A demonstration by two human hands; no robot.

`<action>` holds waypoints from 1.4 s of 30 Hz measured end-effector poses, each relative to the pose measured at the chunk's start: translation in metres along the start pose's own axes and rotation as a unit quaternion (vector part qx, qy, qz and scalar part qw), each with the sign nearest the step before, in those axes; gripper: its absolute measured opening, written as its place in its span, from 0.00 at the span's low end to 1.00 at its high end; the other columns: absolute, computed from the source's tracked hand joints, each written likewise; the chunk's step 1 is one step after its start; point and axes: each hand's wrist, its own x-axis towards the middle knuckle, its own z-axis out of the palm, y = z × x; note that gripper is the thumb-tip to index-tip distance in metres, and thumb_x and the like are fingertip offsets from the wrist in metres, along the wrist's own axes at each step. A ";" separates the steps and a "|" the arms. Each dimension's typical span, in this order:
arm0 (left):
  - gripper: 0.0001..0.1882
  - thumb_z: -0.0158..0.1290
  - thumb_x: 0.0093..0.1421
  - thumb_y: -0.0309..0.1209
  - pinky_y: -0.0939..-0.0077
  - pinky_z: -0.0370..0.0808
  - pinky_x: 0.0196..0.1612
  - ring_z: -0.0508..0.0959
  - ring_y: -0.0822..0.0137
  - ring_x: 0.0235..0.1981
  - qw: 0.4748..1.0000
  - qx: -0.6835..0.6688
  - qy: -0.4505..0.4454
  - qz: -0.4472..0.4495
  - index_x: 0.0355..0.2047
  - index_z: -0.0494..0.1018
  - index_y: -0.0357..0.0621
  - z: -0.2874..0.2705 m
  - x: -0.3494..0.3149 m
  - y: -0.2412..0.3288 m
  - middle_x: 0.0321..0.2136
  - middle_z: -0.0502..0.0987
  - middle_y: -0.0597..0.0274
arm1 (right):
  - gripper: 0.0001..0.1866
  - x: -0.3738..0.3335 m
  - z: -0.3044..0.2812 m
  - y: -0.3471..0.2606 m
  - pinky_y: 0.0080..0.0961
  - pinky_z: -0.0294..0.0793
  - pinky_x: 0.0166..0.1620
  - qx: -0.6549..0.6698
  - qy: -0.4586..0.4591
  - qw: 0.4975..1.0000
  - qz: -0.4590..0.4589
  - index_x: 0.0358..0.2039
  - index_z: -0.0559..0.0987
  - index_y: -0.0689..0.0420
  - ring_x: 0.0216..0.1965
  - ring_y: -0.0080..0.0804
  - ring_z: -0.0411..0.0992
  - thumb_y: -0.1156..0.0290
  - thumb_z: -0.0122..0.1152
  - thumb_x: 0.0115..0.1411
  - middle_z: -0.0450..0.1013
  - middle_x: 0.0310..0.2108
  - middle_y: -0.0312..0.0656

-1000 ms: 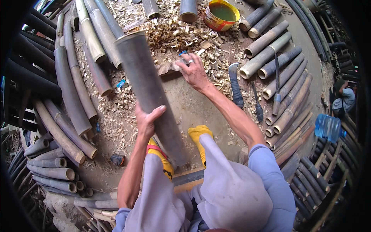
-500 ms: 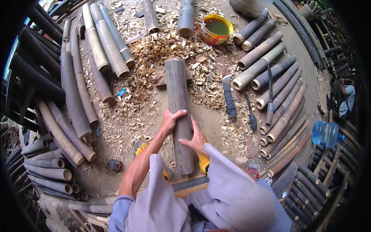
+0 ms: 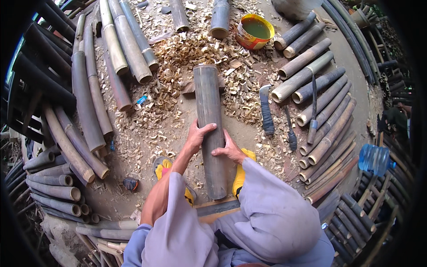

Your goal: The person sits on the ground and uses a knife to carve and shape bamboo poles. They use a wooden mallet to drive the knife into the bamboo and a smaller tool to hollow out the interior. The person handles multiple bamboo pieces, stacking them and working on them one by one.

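Note:
In front of me lies a thick, dark grey-brown bamboo section [image 3: 207,100], pointing away from me. Its far end rests on a wooden block [image 3: 188,87], and the near end lies between my feet. My left hand [image 3: 197,139] grips the bamboo's left side near the middle, thumb across the top. On the opposite side my right hand [image 3: 230,148] clasps it slightly nearer to me, its thumb also on top. Both hands' fingers curl down the sides and are partly hidden. To the right lie a hooked blade with a dark wrapped handle [image 3: 267,111] and a thin dark-handled tool [image 3: 291,135].
Bamboo shavings [image 3: 187,58] cover the ground beyond the block. A yellow-and-red bucket of greenish liquid [image 3: 255,32] stands at the far right. Bamboo poles [image 3: 86,102] line the left, and cut bamboo pieces [image 3: 307,75] the right, with a long knife [image 3: 313,107] on them.
The bamboo section has rolled a little between my hands, so a different, browner side faces up. My right hand has shifted slightly forward along it. The whole view has moved slightly.

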 end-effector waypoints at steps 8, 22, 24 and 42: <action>0.40 0.66 0.47 0.35 0.67 0.75 0.47 0.76 0.59 0.43 0.998 -0.010 0.057 -0.020 0.55 0.58 0.31 0.022 -0.005 -0.001 0.44 0.72 0.47 | 0.63 -0.009 0.025 -0.005 0.39 0.59 0.62 -0.081 0.153 0.984 -0.040 0.66 0.41 0.58 0.61 0.46 0.59 0.60 0.76 0.39 0.55 0.61 0.55; 0.17 0.58 0.51 0.23 0.77 0.70 0.40 0.70 0.72 0.34 0.760 0.131 0.540 0.337 0.43 0.71 0.40 -0.172 -0.140 0.118 0.36 0.71 0.64 | 0.59 0.002 0.020 0.014 0.33 0.64 0.56 -0.096 0.129 0.986 -0.049 0.63 0.49 0.62 0.52 0.40 0.64 0.58 0.79 0.37 0.61 0.53 0.50; 0.20 0.60 0.52 0.29 0.72 0.71 0.42 0.72 0.65 0.36 0.645 0.292 0.640 0.300 0.45 0.71 0.39 -0.222 -0.183 0.130 0.36 0.71 0.59 | 0.58 0.000 0.025 0.010 0.33 0.64 0.56 -0.092 0.119 0.988 -0.033 0.63 0.50 0.62 0.52 0.39 0.64 0.59 0.78 0.38 0.61 0.52 0.49; 0.38 0.65 0.42 0.43 0.60 0.76 0.45 0.78 0.51 0.42 0.751 0.429 0.500 -0.037 0.49 0.68 0.30 -0.324 -0.093 0.161 0.43 0.75 0.41 | 0.48 -0.007 0.036 -0.011 0.32 0.67 0.53 -0.076 0.115 0.990 -0.016 0.58 0.55 0.59 0.48 0.36 0.67 0.63 0.75 0.42 0.65 0.47 0.46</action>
